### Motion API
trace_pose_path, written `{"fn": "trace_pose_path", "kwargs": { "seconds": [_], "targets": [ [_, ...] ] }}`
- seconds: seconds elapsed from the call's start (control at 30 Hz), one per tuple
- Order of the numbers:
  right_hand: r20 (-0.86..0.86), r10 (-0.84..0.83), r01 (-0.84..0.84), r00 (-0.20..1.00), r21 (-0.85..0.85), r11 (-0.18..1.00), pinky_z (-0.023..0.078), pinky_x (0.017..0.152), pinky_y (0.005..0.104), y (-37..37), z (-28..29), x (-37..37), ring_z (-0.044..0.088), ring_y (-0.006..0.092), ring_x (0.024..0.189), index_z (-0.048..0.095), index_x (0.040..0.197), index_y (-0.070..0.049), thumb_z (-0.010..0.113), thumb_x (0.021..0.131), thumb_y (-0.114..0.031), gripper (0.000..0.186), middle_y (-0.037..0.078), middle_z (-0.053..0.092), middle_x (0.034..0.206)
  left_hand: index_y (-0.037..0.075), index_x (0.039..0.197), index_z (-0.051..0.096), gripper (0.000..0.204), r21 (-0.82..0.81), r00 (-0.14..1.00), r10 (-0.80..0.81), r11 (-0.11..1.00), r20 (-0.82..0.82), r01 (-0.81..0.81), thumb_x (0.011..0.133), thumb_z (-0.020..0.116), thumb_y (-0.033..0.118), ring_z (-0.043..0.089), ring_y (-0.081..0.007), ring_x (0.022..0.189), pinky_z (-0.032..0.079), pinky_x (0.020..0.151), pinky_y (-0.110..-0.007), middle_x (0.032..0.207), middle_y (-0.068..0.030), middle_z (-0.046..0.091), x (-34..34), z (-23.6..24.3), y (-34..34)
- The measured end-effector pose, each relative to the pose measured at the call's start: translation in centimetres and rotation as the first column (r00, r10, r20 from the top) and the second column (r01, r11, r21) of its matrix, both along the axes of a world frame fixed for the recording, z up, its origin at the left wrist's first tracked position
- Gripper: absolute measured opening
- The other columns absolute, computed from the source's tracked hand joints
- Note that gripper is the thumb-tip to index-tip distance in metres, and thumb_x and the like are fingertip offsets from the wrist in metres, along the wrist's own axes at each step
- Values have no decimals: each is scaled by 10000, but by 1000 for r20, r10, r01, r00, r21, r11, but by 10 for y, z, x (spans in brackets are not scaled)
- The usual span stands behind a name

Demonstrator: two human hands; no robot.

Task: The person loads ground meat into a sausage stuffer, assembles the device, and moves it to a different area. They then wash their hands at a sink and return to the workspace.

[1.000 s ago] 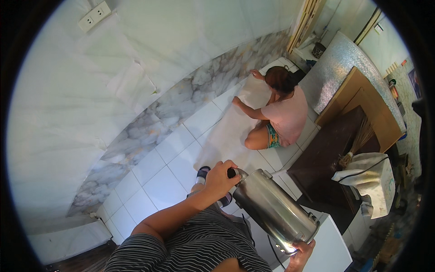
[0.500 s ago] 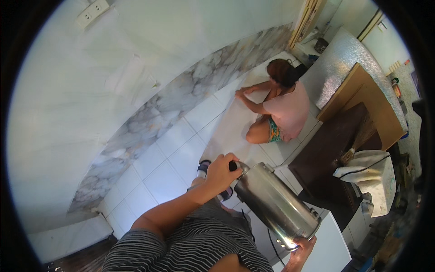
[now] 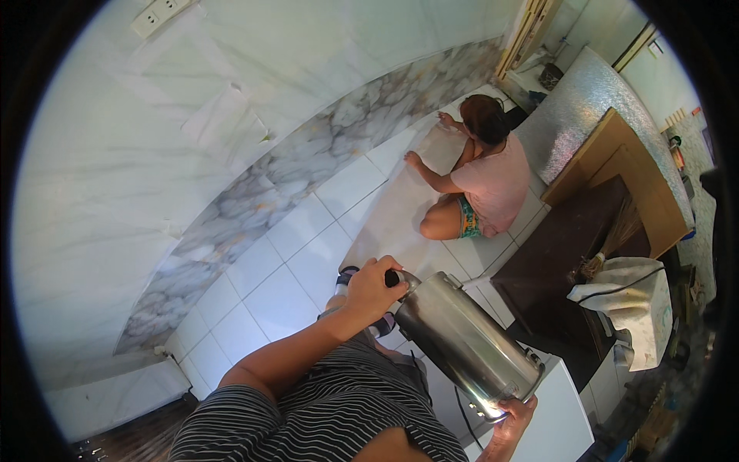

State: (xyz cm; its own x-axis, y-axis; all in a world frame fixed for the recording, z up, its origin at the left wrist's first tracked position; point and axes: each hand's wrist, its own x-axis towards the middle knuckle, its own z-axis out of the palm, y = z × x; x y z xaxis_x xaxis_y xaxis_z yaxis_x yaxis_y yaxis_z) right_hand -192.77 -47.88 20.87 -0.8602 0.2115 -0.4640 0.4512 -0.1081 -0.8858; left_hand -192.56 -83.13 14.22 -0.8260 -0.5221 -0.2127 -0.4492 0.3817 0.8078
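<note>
I hold a tall stainless steel cylindrical container (image 3: 469,339) tilted in front of me, its far end toward the upper left. My left hand (image 3: 371,291) is closed round the dark handle (image 3: 395,278) at that far end. At the near, lower right end my right hand (image 3: 514,420) grips the rim, its fingers curled over the edge. Small metal fittings stick out along the container's side. A dark cord (image 3: 466,412) hangs beside its lower end.
Ahead, a person (image 3: 489,173) in a pink top sits low over a beige sheet (image 3: 400,212) on white floor tiles (image 3: 296,239). A white panel (image 3: 550,420) is at my right. Beyond are a dark brown board (image 3: 550,269), cloth-covered object (image 3: 627,300), broom (image 3: 608,246) and silver foil roll (image 3: 581,115).
The container and both my hands stay nearly where they were, shifting only slightly. The other person's hands have moved apart, one reaching farther toward the wall.
</note>
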Motion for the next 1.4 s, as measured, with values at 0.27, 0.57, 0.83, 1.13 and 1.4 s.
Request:
{"fn": "trace_pose_path", "kwargs": {
  "seconds": [0.27,0.57,0.83,1.13,1.4],
  "targets": [
    [51,-17,19,999,-42,999,492,816,387,-8,5,-5,577,281,867,478,1030,21,539,452,28,582,132,568,941,80,989,639,334,-20,1000,5,1000,9,-5,720,730,257,613,-312,801,478,712,-382,868,-155,597,-5,0,-5],
    [36,9,-6,999,-99,995,494,797,382,-6,6,-4,590,282,837,509,1023,29,542,442,41,582,128,586,924,78,993,647,351,-23,1000,-16,1000,19,17,707,734,261,620,-296,810,484,719,-363,874,-151,611,-13,4,-5],
    [8,-109,109,994,-68,992,490,773,360,-6,4,5,589,274,834,500,1025,22,537,455,54,572,127,584,925,72,986,647,351,-35,999,-50,998,-7,50,704,736,261,620,-293,808,486,718,-359,871,-150,609,-19,7,-4],
    [-10,-13,12,1000,-85,996,494,741,345,-3,4,0,586,249,775,520,975,25,540,467,60,510,113,592,880,78,983,648,345,-13,1000,-13,1000,-17,13,703,732,260,616,-302,820,487,735,-366,869,-147,608,-10,3,-5],
    [-29,49,-52,998,-126,991,502,754,359,-16,10,-5,592,268,815,479,1031,22,533,484,57,550,131,585,928,76,982,644,344,-27,999,21,999,-26,-22,702,733,255,617,-300,819,483,732,-364,863,-147,610,-6,5,-10]
  ]
}}
